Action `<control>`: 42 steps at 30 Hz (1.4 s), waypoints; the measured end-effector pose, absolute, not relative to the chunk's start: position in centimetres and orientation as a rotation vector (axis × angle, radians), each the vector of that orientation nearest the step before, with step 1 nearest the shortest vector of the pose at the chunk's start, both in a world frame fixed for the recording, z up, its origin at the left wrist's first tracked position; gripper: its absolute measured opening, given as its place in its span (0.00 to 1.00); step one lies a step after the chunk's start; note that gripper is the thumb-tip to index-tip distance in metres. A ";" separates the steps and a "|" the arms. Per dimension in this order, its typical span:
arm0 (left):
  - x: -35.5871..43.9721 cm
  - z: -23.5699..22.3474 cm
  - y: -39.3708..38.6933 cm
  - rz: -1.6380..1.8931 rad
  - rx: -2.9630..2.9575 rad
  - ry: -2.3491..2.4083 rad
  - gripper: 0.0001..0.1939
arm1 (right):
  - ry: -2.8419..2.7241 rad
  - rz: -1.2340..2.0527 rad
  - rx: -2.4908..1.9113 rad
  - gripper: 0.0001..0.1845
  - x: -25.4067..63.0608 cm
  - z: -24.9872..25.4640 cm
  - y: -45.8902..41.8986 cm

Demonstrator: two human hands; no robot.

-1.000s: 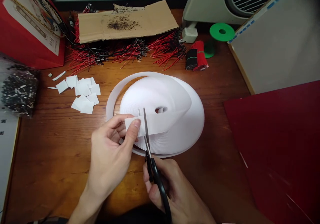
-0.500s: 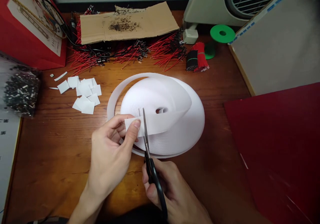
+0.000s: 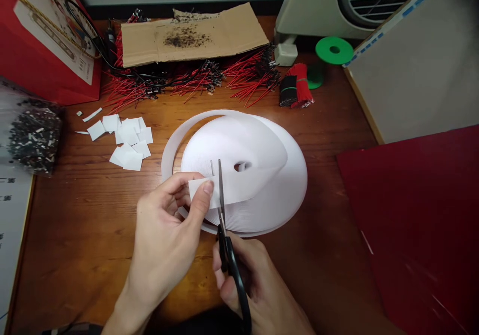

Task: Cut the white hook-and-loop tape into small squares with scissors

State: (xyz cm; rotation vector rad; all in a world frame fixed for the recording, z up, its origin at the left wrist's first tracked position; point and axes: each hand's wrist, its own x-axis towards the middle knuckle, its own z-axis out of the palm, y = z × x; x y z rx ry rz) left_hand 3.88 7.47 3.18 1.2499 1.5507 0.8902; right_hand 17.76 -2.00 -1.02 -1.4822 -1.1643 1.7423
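White tape [image 3: 239, 185] in left hand [image 3: 164, 230], black scissors [image 3: 228, 255] in right hand [image 3: 243, 285] (blades parted).

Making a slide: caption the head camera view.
Left hand holds white tape from a roll while the right hand cuts it with black-handled scissors.

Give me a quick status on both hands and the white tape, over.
Left hand pinching white tape end. Right hand on black-handled scissors, blades either side of the tape. Nothing in the way.

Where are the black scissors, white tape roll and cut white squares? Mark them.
black scissors [image 3: 232, 267], head view, on the black handle
white tape roll [image 3: 273, 200], head view, on the coil's side
cut white squares [image 3: 129, 135], head view, on one square in the pile
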 end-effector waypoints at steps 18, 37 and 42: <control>3.9 4.2 7.6 0.833 1.269 1.502 0.05 | -1.156 1.684 -1.429 0.43 17.4 -0.1 -0.7; 3.4 3.7 7.6 0.801 1.170 1.441 0.06 | -1.070 1.772 -1.303 0.39 17.7 0.3 0.1; 3.3 3.5 7.6 0.737 1.146 1.460 0.08 | -1.114 1.725 -1.416 0.41 18.0 0.1 -0.2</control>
